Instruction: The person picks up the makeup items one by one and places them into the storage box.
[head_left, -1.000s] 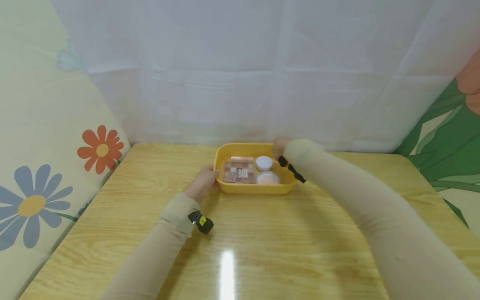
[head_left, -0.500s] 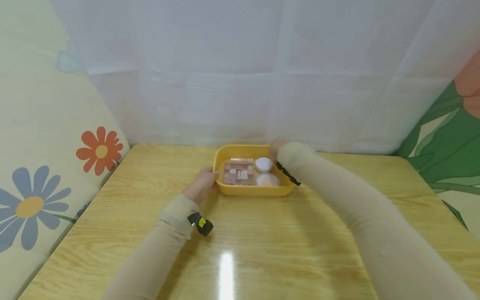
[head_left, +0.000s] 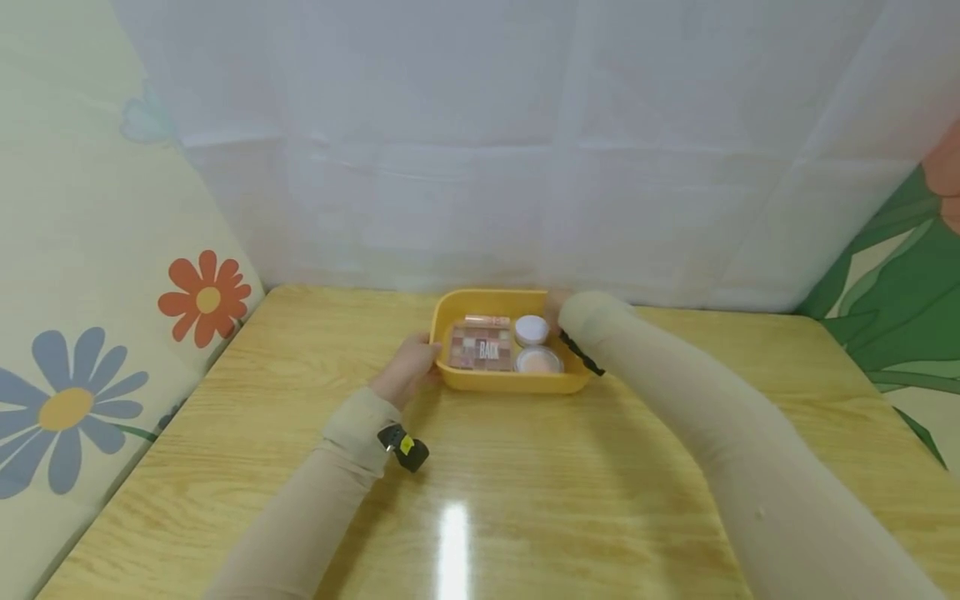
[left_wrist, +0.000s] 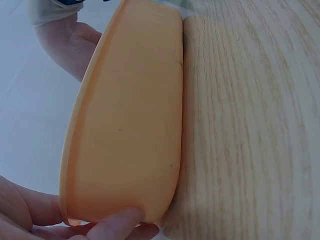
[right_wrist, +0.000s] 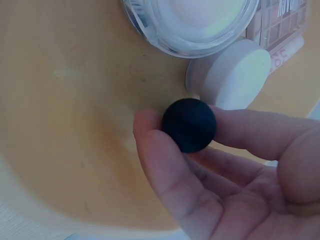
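Note:
A yellow plastic tray [head_left: 510,383] rests on the table. My left hand [head_left: 408,367] grips its left end, with fingertips [left_wrist: 117,225] against the outer wall in the left wrist view. My right hand [right_wrist: 240,185], mostly behind the sleeve in the head view, reaches into the tray's right end. Thumb and fingers pinch a thing with a round black end [right_wrist: 189,125]; its length is hidden, seen end-on. Beside it are a white-lidded jar [right_wrist: 235,75] and a clear-rimmed round compact [right_wrist: 195,22]. An eyeshadow palette [head_left: 480,348] and a pink lip gloss tube [head_left: 487,320] lie further left.
The wooden table [head_left: 480,458] runs back to a white cloth [head_left: 420,167] hanging close behind the tray. Flower-printed panels [head_left: 75,333] stand at both sides. A bright reflection lies on the tabletop in front.
My right hand has come slightly lower and closer in at the tray's right end. The left hand keeps its grip, and the tray stays nearly in place.

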